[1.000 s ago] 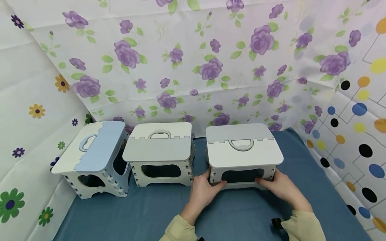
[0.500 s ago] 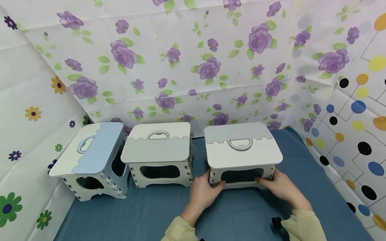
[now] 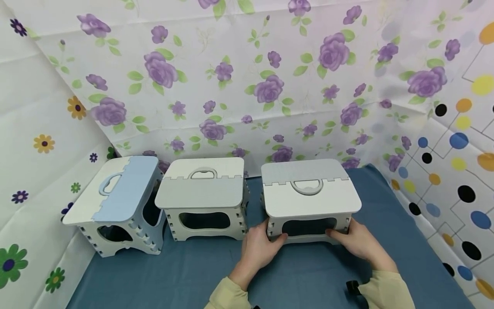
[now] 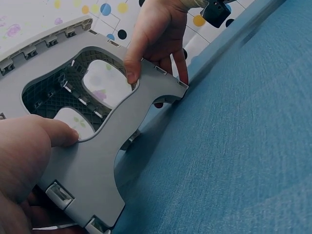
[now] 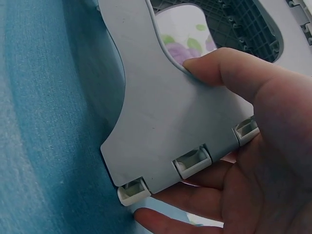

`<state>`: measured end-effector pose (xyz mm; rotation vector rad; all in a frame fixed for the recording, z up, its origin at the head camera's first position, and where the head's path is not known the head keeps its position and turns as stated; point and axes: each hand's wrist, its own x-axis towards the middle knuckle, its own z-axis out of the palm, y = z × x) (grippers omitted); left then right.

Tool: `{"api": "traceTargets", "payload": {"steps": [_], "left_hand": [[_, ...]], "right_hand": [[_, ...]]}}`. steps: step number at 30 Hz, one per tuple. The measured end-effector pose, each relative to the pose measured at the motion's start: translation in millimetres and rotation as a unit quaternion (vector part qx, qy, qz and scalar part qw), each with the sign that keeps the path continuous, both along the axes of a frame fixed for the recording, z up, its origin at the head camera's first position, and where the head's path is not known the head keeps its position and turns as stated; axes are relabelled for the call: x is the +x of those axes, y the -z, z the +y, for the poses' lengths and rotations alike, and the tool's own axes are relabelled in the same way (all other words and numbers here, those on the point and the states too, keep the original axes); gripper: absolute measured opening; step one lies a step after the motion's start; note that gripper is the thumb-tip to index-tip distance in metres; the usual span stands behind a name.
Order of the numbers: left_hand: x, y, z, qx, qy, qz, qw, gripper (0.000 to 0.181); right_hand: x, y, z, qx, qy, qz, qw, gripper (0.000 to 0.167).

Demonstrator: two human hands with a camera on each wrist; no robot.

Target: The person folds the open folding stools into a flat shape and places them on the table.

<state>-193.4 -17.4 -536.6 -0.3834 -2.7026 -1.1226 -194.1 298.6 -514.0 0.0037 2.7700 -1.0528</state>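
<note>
Left hand [image 3: 259, 245] and right hand [image 3: 359, 241] apart, I grip the rightmost stool [image 3: 311, 202] low on both sides; middle stool [image 3: 201, 193], blue-and-white stool [image 3: 128, 191] stand left.

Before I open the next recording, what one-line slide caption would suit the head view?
Both hands grip the rightmost stool; two more stools stand to its left on blue cloth.

Blue cloth [image 3: 185, 274]: spreading flat, plain
Purple-rose sheet [image 3: 247, 56]: rising behind the cloth
Flowered sheet [image 3: 34, 180]: hanging left of the cloth
Dotted sheet [image 3: 444, 163]: hanging right of the cloth
</note>
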Motion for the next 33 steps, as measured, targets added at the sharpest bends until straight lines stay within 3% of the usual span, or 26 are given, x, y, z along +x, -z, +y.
{"api": "traceTargets", "payload": {"steps": [17, 33], "left_hand": [[-1.4, -0.4, -1.6, 0.000, 0.006, -0.006, 1.0000, 0.040], [-0.3, -0.2, -1.0, -0.005, 0.008, -0.007, 0.9999, 0.042]], "right_hand": [[0.9, 0.3, -1.9, -0.032, -0.008, 0.002, 0.9994, 0.088], [0.8, 2.4, -1.9, -0.035, -0.008, 0.000, 0.9994, 0.092]]}}
